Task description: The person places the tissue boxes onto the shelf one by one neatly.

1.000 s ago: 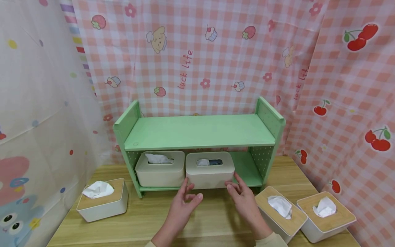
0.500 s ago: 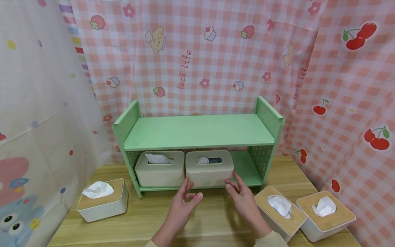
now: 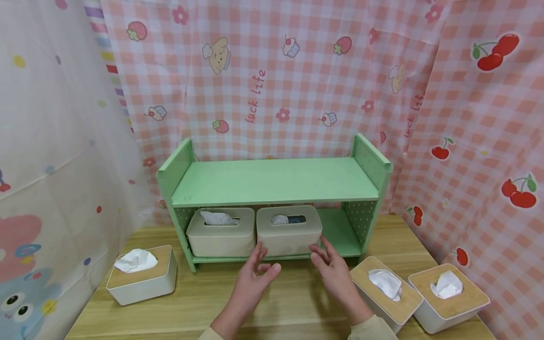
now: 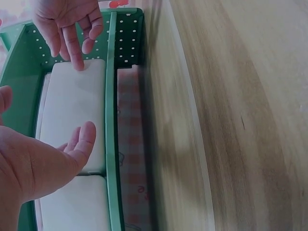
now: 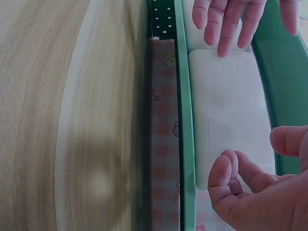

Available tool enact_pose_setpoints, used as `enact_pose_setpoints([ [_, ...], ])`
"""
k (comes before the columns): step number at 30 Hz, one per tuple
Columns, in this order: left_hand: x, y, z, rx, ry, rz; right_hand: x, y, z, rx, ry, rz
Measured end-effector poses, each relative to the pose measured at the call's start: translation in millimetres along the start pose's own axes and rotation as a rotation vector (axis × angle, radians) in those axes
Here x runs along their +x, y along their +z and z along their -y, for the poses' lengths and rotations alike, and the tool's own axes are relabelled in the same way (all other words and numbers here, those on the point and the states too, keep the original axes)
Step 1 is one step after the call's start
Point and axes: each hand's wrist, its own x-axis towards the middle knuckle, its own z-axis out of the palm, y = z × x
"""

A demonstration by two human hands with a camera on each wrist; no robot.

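Note:
A cream tissue box [image 3: 290, 241] sits on the lower level of a green shelf [image 3: 276, 182], a bit of tissue in its slot. Close against its left side stands a similar tissue box [image 3: 221, 243]. My left hand [image 3: 253, 278] touches the front left corner of the first box with its fingertips, thumb held away. At the front right corner, my right hand [image 3: 335, 274] has its fingertips against the box. Both hands have loosely extended fingers. In the right wrist view the box front [image 5: 233, 106] lies between the two hands.
A wood-topped tissue box [image 3: 142, 276] stands on the table at the left. Two more, one nearer [image 3: 386, 293] and one farther right [image 3: 449, 297], stand right of my right forearm. Patterned curtains [image 3: 272, 71] surround the wooden table [image 3: 293, 307].
The cream tissue box between my hands has slid slightly back onto the lower shelf, its front nearly in line with the left box. My fingertips have followed it a little forward.

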Motion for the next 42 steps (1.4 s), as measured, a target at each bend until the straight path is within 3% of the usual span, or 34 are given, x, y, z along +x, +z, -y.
enact_pose_setpoints([
  [14, 8.5, -1.2, 2.2, -0.009, 0.006, -0.004, 3.5, 0.8, 0.2, -0.004, -0.005, 0.003],
  [21, 8.8, -0.6, 3.4, -0.046, -0.019, -0.017, 3.6, 1.0, -0.6, -0.019, -0.01, 0.006],
  [33, 5.9, 4.8, 10.0, -0.02, -0.023, -0.031, 2.9, 1.4, -1.3, -0.03, 0.01, 0.0],
  [42, 8.3, 4.2, 5.7, -0.031, -0.03, -0.041, 4.3, 1.1, -3.6, -0.026, 0.011, 0.003],
])
